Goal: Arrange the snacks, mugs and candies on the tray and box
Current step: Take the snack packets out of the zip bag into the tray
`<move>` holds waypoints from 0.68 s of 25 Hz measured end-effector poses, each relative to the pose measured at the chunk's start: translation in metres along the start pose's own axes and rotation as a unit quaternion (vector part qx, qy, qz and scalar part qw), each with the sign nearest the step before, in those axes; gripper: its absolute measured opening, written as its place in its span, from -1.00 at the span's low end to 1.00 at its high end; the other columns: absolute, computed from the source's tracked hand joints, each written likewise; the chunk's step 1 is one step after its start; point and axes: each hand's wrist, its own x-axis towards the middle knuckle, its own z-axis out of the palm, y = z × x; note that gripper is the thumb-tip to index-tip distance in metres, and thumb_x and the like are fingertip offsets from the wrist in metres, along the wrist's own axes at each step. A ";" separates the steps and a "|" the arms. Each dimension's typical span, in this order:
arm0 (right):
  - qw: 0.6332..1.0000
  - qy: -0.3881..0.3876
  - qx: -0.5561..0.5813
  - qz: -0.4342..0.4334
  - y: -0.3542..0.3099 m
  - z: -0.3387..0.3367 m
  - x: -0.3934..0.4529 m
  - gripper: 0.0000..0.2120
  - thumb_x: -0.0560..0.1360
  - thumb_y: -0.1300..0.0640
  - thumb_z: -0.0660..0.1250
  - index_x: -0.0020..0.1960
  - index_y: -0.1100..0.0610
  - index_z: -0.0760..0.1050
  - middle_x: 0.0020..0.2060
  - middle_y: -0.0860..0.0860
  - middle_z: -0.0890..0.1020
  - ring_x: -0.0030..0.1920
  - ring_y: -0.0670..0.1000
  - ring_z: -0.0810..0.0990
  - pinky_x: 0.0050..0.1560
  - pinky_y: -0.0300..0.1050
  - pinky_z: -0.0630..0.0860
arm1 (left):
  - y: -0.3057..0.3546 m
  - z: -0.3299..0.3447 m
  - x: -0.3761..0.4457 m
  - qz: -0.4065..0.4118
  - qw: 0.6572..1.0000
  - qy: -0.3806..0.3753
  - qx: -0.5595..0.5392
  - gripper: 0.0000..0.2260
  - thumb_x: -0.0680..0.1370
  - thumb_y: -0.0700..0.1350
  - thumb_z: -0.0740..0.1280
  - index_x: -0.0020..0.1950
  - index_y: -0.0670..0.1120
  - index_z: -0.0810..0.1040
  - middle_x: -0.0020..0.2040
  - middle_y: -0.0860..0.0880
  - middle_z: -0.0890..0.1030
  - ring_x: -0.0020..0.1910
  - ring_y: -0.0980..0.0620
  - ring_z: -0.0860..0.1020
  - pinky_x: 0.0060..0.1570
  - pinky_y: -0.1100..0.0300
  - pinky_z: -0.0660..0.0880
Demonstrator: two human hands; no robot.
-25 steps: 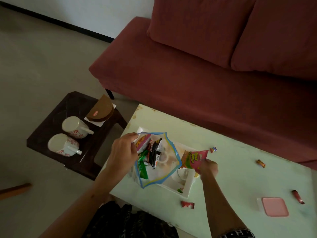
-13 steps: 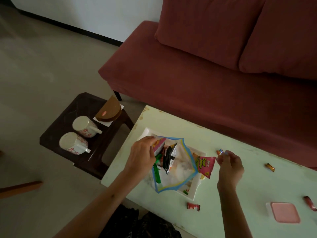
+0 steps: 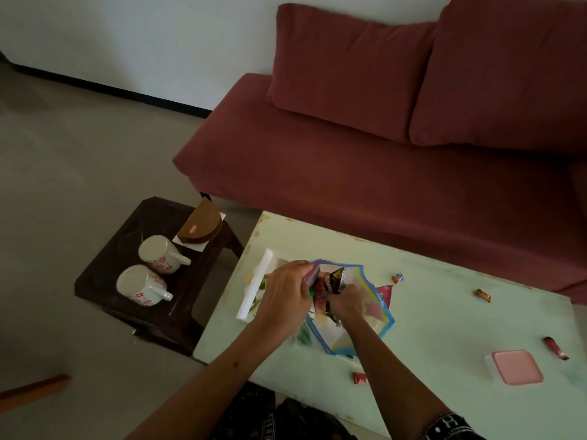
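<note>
Gripping the snack bag (image 3: 355,309) over the tray (image 3: 254,296), left hand (image 3: 282,300) pinches its rim. Right hand (image 3: 347,303) clutches a packet (image 3: 335,279) inside.

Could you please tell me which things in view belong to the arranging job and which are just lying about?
Job: clear blue-edged snack bag, white tray, two floral white mugs, wrapped candies, pink-lidded box.
Lying about: red sofa, brown half-round holder, dark stool.

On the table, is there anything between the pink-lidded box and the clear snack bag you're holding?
Nothing: in the head view, the green tabletop is bare between the pink-lidded box and the snack bag. The nearest candy lies below that line.
</note>
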 end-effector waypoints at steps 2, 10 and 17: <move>0.999 0.004 -0.031 -0.021 -0.004 -0.005 -0.003 -0.66 0.43 0.02 0.40 0.04 0.27 0.60 -0.13 0.20 0.67 -0.01 0.20 0.64 -0.13 -0.08 0.48 | -0.004 -0.002 0.002 -0.002 1.000 0.024 0.002 -0.80 0.49 -0.31 0.24 0.04 -0.21 0.61 0.00 -0.17 0.67 -0.02 -0.09 0.61 0.03 0.12 0.51; 0.987 0.039 -0.059 -0.147 -0.029 -0.087 -0.058 -0.60 0.52 -0.14 0.24 -0.35 0.12 0.43 -0.34 0.13 0.54 -0.28 0.15 0.51 -0.29 -0.12 0.32 | -0.020 -0.008 0.015 -0.056 0.997 0.044 0.023 -0.81 0.48 -0.27 0.27 0.03 -0.28 0.59 -0.03 -0.28 0.66 -0.02 -0.25 0.60 0.02 -0.02 0.50; 0.965 0.011 0.257 -0.049 0.012 -0.174 -0.063 -0.81 0.61 0.14 0.17 0.02 0.21 0.51 -0.18 0.15 0.64 -0.28 0.09 0.63 -0.18 -0.05 0.60 | -0.032 -0.020 0.028 -0.115 0.990 0.074 0.021 -0.72 0.45 -0.34 0.26 0.15 -0.30 0.54 0.07 -0.30 0.63 0.07 -0.24 0.57 0.12 -0.03 0.47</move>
